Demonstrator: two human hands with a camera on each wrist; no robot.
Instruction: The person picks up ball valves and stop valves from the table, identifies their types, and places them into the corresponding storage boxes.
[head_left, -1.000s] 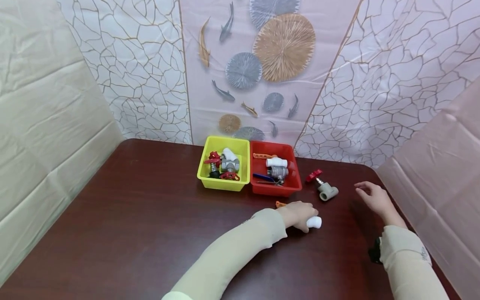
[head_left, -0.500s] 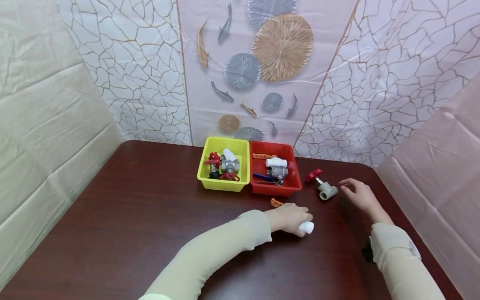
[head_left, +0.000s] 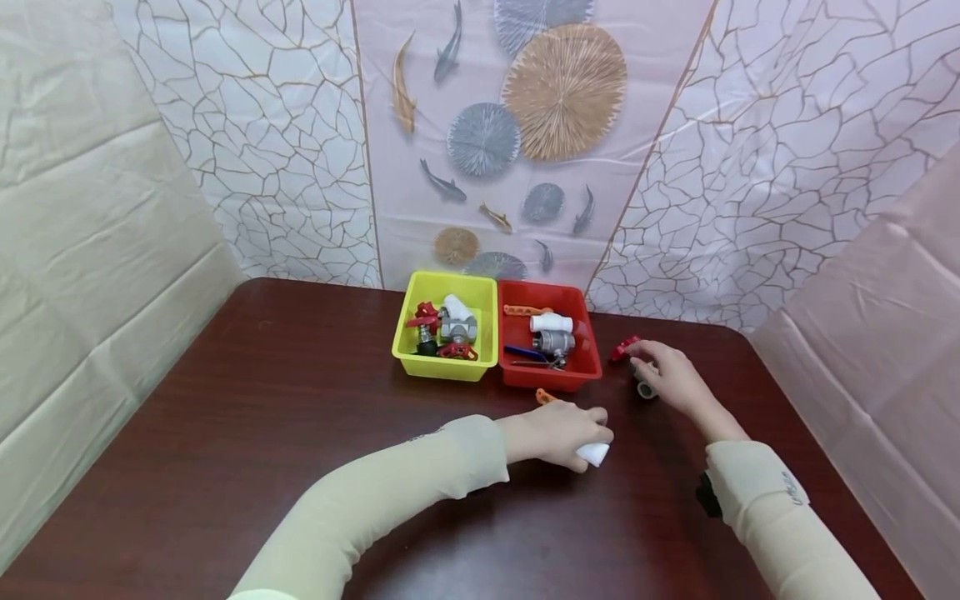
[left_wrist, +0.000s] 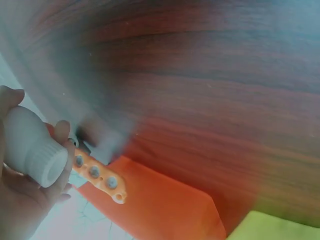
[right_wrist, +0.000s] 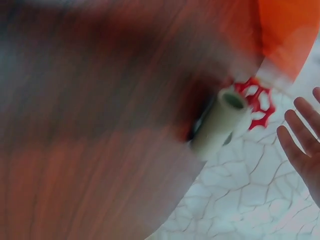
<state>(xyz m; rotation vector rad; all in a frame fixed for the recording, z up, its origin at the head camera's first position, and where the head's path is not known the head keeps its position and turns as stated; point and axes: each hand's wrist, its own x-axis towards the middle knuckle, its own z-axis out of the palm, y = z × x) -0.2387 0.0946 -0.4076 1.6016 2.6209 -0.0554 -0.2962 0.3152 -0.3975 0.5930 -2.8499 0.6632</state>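
My left hand (head_left: 558, 433) grips a white plastic ball valve (head_left: 594, 453) above the table, in front of the red bin. Its orange lever handle (left_wrist: 100, 177) sticks out past the fingers, and its ribbed white end faces the left wrist camera. My right hand (head_left: 671, 383) reaches over a grey pipe valve (right_wrist: 217, 122) lying to the right of the red bin. In the right wrist view its fingers are spread, apart from the valve and holding nothing. The valve's red handwheel (head_left: 622, 348) shows beyond the fingertips, while the hand hides part of the grey body in the head view.
A yellow bin (head_left: 442, 367) holds metal and white valves with red handwheels. Touching its right side, a red bin (head_left: 551, 381) contains white and metal valves with orange and blue levers. Patterned cloth (head_left: 300, 167) hangs behind the dark wooden table (head_left: 262, 433).
My left hand has moved left with the white ball valve, its orange handle showing more. The right hand has come leftward from the table's right side to over the grey valve.
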